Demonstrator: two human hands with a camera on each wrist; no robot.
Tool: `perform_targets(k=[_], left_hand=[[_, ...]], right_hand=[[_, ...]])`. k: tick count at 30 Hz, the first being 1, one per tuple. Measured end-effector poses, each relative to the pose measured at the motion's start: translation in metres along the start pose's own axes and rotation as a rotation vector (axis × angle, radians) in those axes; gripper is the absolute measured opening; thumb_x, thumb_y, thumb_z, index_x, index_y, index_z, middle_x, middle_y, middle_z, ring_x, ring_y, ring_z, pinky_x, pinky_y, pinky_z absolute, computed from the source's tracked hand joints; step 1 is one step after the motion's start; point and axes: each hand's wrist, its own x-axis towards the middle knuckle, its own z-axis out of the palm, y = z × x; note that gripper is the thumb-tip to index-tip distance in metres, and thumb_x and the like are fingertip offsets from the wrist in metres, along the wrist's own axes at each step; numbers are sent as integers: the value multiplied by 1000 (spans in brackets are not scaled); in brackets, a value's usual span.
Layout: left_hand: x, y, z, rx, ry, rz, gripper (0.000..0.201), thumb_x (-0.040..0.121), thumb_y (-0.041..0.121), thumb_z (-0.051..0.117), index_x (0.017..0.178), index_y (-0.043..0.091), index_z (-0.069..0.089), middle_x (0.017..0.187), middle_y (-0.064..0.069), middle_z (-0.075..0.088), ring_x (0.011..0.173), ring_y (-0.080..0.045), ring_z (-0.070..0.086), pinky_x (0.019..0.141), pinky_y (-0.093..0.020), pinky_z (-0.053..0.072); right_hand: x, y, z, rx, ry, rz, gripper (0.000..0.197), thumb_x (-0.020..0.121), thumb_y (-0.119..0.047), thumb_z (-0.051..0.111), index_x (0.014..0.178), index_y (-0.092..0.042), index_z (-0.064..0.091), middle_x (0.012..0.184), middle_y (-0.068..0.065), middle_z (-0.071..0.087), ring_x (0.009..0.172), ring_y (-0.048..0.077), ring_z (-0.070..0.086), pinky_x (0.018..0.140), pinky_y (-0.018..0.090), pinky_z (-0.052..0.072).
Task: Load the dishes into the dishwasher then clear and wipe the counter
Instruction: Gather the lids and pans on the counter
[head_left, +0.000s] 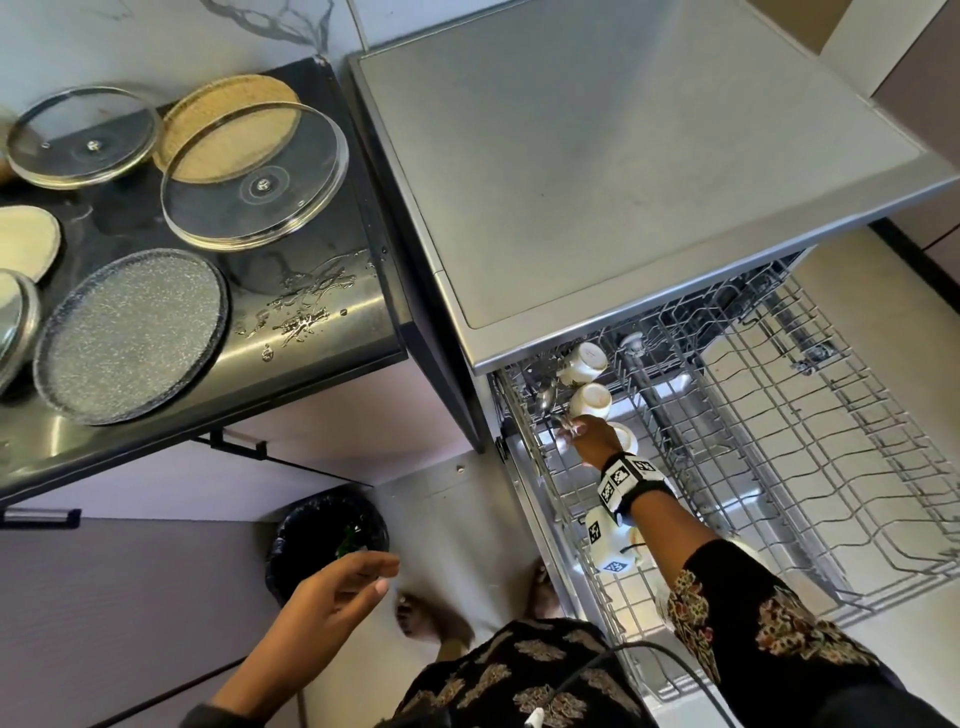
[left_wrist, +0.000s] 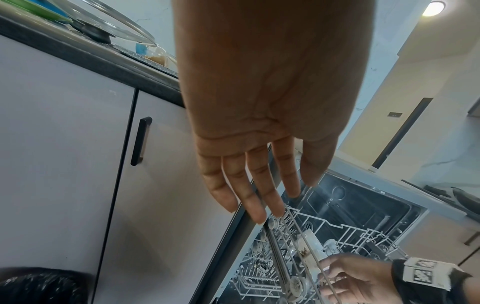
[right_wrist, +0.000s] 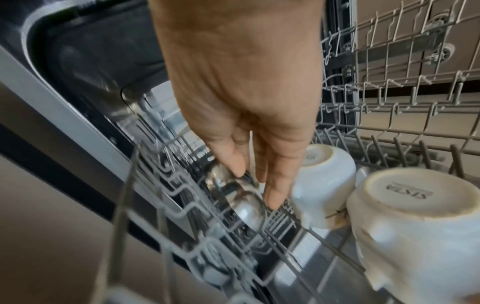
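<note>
The right hand (right_wrist: 241, 98) reaches down into the grey wire upper rack (head_left: 779, 415) of the open stainless-steel dishwasher (head_left: 623, 182), fingers (right_wrist: 279, 185) extended close together, tips touching a shiny metal spoon (right_wrist: 244, 201) lying in the rack; whether they pinch it cannot be told. Two upturned white ceramic cups (right_wrist: 324, 185) sit just beside. The left hand (head_left: 337, 592) hovers empty, fingers loosely spread, below the dark counter (head_left: 322, 322) carrying glass lids (head_left: 254, 176)

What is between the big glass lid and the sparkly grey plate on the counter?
Mostly bare dark counter. In the head view, the big glass lid and the sparkly grey plate lie apart, and a puddle of spilled water sits just to the right of that gap.
</note>
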Motion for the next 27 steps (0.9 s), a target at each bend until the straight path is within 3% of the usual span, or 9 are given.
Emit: perform_targets(k=[4, 8, 10, 12, 15, 17, 21, 24, 27], left_hand=[[6, 5, -6, 6, 32, 52, 24, 90, 17, 58, 107, 32, 62, 104, 30, 63, 99, 4, 61, 89, -17, 49], [10, 10, -17, -57, 120, 97, 22, 90, 14, 58, 108, 25, 64, 102, 18, 69, 96, 2, 62, 82, -11, 49], [11, 10, -22, -66, 155, 120, 22, 90, 13, 58, 109, 23, 64, 102, 13, 69, 97, 2, 62, 83, -12, 49], [9, 5, -29, -97, 186, 138, 22, 90, 13, 58, 107, 24, 64, 103, 13, 70, 97, 2, 62, 86, -15, 49], [3, -9, -43, -137, 214, 137, 23, 90, 11, 57, 105, 27, 64, 102, 20, 69, 98, 0, 63, 87, -17, 50], [-4, -20, -53, -184, 240, 129, 29, 89, 9, 58, 100, 33, 69, 101, 19, 69, 96, -2, 64, 86, -19, 51], [-24, -50, -87, -245, 294, 135, 45, 89, 5, 58, 96, 50, 63, 98, 20, 70, 91, -2, 66, 83, -16, 51], [-41, -79, -118, -276, 351, 109, 31, 89, 5, 58, 94, 34, 70, 95, 19, 71, 95, -11, 67, 84, -19, 51], [-64, -106, -151, -314, 419, 118, 32, 89, 8, 59, 95, 37, 70, 96, 16, 72, 98, -11, 66, 88, -23, 51]], right_hand=[[-27, -12, -23, 86, 76, -6, 17, 88, -5, 52, 97, 1, 64, 89, 21, 66, 83, 34, 65, 81, 46, 55], [-72, -42, -45, 63, 97, -149, 22, 91, -7, 47, 103, 7, 58, 96, 28, 64, 88, 42, 64, 79, 54, 54], [-93, -55, -60, 43, 71, -170, 17, 90, -9, 52, 103, -1, 59, 94, 23, 66, 85, 36, 66, 78, 51, 56], [-108, -67, -74, 68, 60, -164, 14, 88, -8, 57, 100, -4, 61, 88, 16, 67, 80, 30, 66, 73, 36, 57], [-131, -88, -84, 142, 76, -228, 17, 90, -4, 53, 78, -9, 64, 71, 5, 65, 64, 20, 62, 52, 17, 48], [-146, -105, -78, 135, 16, -261, 27, 89, 0, 52, 68, -13, 62, 64, 5, 64, 57, 16, 59, 47, 16, 46], [-171, -144, -45, 220, -15, -286, 27, 88, 3, 55, 63, -5, 59, 53, 9, 60, 37, 6, 51, 38, 15, 40], [-184, -181, -8, 250, -19, -324, 29, 88, 5, 54, 61, -5, 54, 49, 6, 57, 35, 6, 49, 35, 15, 38], [-197, -235, 43, 208, -147, -395, 30, 89, 7, 52, 62, -4, 53, 47, 5, 56, 32, 7, 48, 32, 14, 33]])
